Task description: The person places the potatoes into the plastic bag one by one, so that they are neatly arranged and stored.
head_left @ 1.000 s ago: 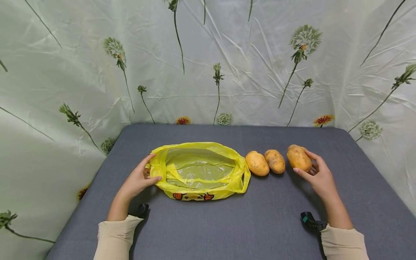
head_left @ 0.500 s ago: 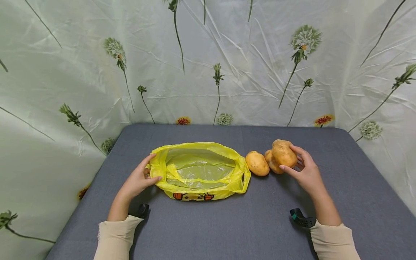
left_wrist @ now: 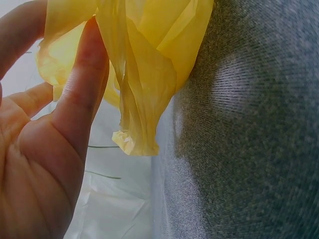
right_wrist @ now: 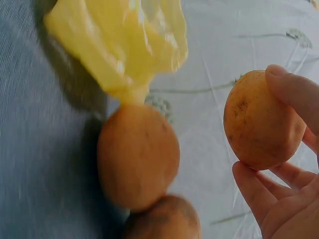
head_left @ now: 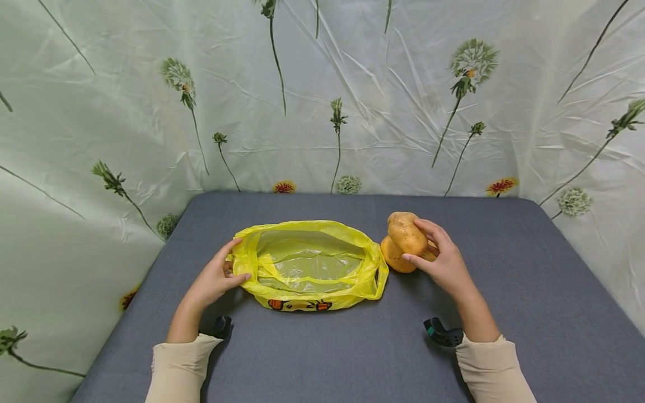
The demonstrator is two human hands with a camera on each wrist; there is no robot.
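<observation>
A yellow plastic bag (head_left: 312,302) lies with its mouth spread wide, a printed orange-and-black design on its near side. My left hand (head_left: 214,280) holds the bag's left edge, with the thumb and fingers apart along the rim; the left wrist view shows the thumb (left_wrist: 82,84) against the yellow film. In my right hand (head_left: 448,266) is a potato (head_left: 407,232), raised above two other potatoes and gripped between thumb and fingers. One of those, a lower potato (right_wrist: 138,157), sits against the bag's right end. Beside it the other potato (right_wrist: 167,219) is mostly covered in the head view.
The dark grey cloth-covered table (head_left: 322,358) has a curtain (head_left: 322,112) with dandelion prints behind it and along its sides. Black wrist devices sit at both sleeves, such as the right device (head_left: 443,333).
My right hand has carried its potato leftward, from the right of the two resting potatoes to above them, near the bag. The left hand and the bag have stayed in place.
</observation>
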